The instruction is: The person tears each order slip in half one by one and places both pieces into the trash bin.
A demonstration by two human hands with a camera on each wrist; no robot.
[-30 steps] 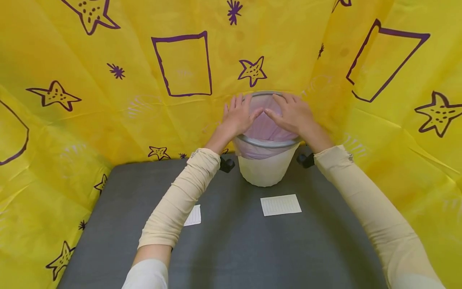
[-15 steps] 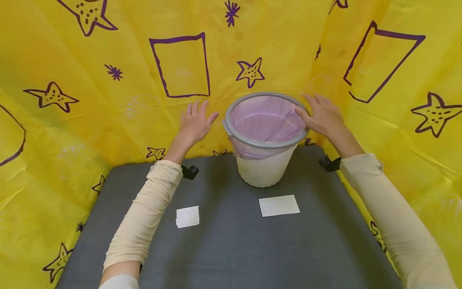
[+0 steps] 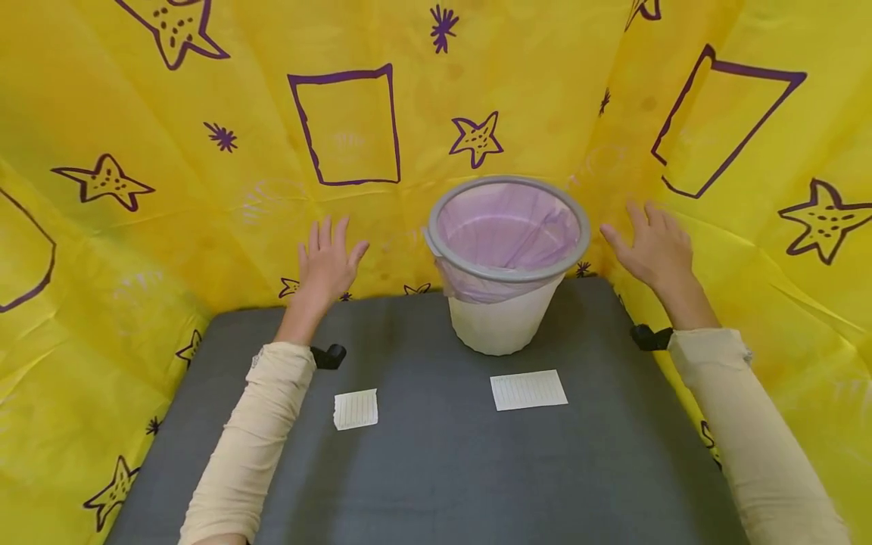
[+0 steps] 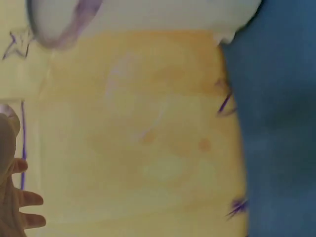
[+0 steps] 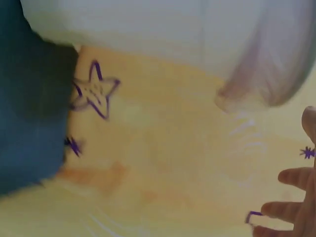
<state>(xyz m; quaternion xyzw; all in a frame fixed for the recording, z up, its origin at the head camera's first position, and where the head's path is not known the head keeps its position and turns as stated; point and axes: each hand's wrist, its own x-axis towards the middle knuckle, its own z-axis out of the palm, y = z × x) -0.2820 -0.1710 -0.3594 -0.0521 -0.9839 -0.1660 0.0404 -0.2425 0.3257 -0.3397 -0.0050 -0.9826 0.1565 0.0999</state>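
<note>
A white waste bin (image 3: 500, 322) with a grey rim stands upright at the back of the dark table, lined with a thin purple bin bag (image 3: 507, 227) whose edge folds out under the rim. To its left, my left hand (image 3: 325, 261) is held in the air, fingers spread, holding nothing. On the other side my right hand (image 3: 657, 246) hovers just off the rim, also with spread fingers and nothing in it. Neither hand touches the bin. In the left wrist view the left hand (image 4: 12, 182) shows at the edge; the right wrist view shows several right fingertips (image 5: 284, 210).
Two slips of lined paper lie on the table: a small torn slip (image 3: 356, 409) at left and a wider slip (image 3: 528, 390) in front of the bin. A yellow curtain (image 3: 225, 242) with purple drawings hangs behind and along the sides of the dark tabletop (image 3: 477, 469).
Both hands were over the bin's rim a second ago. They have moved apart, left hand leftward and right hand rightward, uncovering the bin and the small slip. The bin stays in place.
</note>
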